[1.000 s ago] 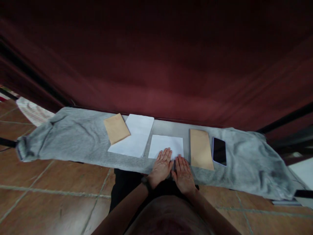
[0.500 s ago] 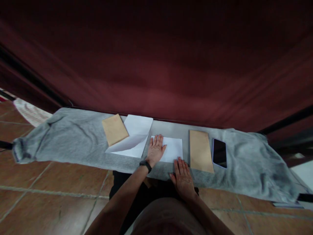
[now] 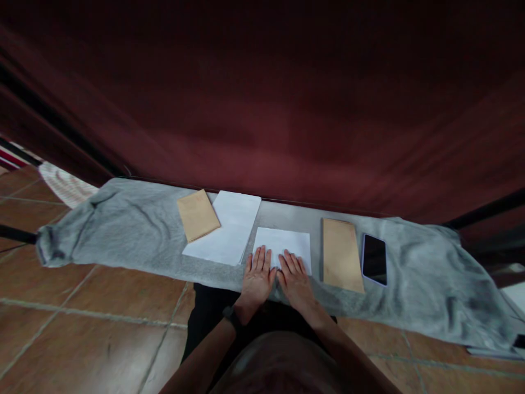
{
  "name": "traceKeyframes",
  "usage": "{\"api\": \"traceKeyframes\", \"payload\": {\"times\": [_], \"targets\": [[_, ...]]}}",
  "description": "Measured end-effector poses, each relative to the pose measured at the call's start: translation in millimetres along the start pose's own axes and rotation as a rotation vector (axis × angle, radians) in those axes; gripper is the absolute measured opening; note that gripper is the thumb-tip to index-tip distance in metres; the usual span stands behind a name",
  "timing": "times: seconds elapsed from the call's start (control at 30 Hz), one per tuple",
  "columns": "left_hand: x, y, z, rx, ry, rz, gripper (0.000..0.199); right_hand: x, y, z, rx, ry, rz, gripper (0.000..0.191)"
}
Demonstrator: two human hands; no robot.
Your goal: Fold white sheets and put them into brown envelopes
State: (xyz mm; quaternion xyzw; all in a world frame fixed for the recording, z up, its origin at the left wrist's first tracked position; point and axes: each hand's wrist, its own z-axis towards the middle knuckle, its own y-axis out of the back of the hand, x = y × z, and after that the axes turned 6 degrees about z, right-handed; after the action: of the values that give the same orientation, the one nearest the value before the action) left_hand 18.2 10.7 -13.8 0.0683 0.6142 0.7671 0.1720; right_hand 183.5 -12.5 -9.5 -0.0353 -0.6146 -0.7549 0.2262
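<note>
A white sheet of paper, apparently folded, lies in front of me on the grey cloth. My left hand rests flat on its lower left part, fingers stretched out. Beside it my right hand presses flat on the lower right part, fingers also outstretched. The two thumbs are close together near the paper's bottom edge. To the left lie larger white sheets, with a brown envelope overlapping their left side. On the right is a stack of brown envelopes.
A phone lies face up just right of the brown stack. Grey cloth covers the narrow bench. A dark red curtain hangs behind it, and floor tiles show in front.
My left hand has slid down toward the paper's bottom edge, and my right hand has shifted left and up onto it. The lifted edge of the larger sheets now lies flat.
</note>
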Motion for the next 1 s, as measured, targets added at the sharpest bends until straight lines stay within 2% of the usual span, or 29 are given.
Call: {"api": "traceKeyframes", "payload": {"times": [0.13,0.27,0.47,0.57,0.73,0.8,0.87,1.0], "targets": [[1.0,-7.5,-3.7,-0.079,0.141,-0.124,0.061,5.0,-2.7,8.9,0.022,0.017,-0.018,0.048],[5.1,-6.7,4.5,-0.109,0.256,-0.223,0.058,3.5,-2.9,6.8,0.030,0.013,-0.029,0.050],[13.9,-5.6,18.1,-0.119,0.313,-0.217,0.050,2.0,-6.1,7.5,0.020,-0.006,-0.054,0.050],[17.7,-5.2,20.7,-0.140,0.317,-0.228,0.050,-9.5,-5.2,14.2,-0.022,-0.064,-0.074,0.049],[20.6,2.2,28.1,-0.075,0.337,-0.247,0.050,-36.5,-1.9,26.1,-0.112,-0.163,-0.132,0.052],[12.6,4.1,29.7,-0.073,0.307,-0.222,0.052,-38.9,-3.7,28.4,-0.131,-0.180,-0.134,0.053],[-1.0,2.9,29.9,-0.077,0.213,-0.192,0.054,-35.1,-7.2,30.3,-0.132,-0.199,-0.122,0.054],[-24.2,-6.4,30.8,-0.037,0.030,-0.150,0.052,-23.5,-13.5,37.1,-0.042,-0.130,-0.063,0.052]]}}
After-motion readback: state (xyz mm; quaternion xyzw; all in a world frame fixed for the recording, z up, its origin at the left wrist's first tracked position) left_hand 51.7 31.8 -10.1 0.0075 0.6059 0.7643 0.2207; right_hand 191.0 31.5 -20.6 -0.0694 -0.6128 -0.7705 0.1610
